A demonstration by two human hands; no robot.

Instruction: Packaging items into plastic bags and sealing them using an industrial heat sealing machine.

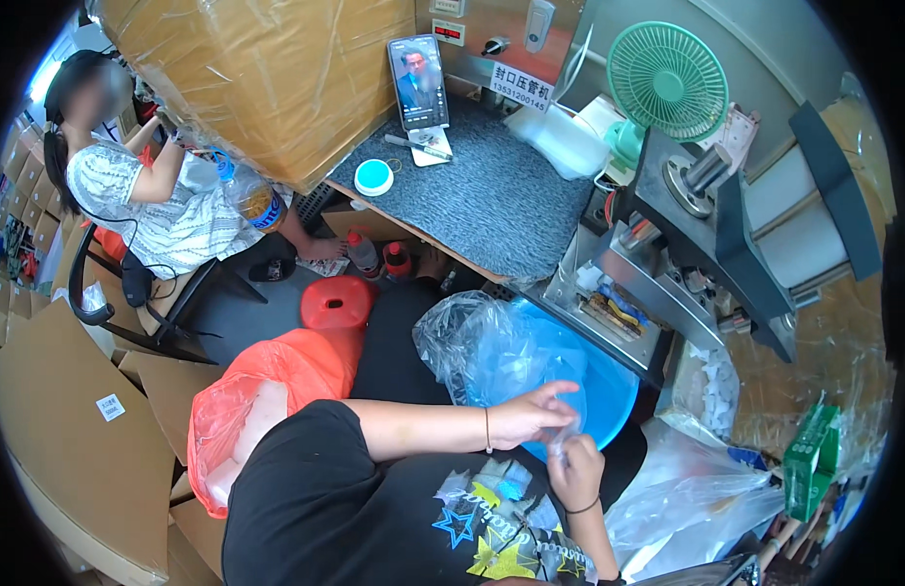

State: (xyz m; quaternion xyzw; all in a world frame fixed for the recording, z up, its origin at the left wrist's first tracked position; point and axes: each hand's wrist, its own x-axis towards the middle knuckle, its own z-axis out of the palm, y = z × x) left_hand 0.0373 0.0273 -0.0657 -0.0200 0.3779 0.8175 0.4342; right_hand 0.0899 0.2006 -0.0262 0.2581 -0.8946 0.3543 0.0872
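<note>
My left hand point(531, 415) reaches in from the left, over the near side of a blue basin point(623, 391). Its fingers are stretched and apart, with the tips beside a small clear plastic piece point(568, 427). Just below, my right hand point(576, 474) is closed in a pinch on that piece. The exact shape of the plastic is hard to make out. Inside the basin lie more clear plastic pieces point(573, 369). A crumpled clear plastic bag point(462, 337) hangs over the basin's left side.
A machine point(711, 230) with a metal post stands at the right, beside the grey-covered table point(501, 186). On the table are a phone point(418, 83), a round turquoise-topped container point(373, 178) and a green fan point(667, 81). A red-bagged bundle point(277, 381) and a red stool point(337, 302) are left. Another person point(164, 181) sits farther left.
</note>
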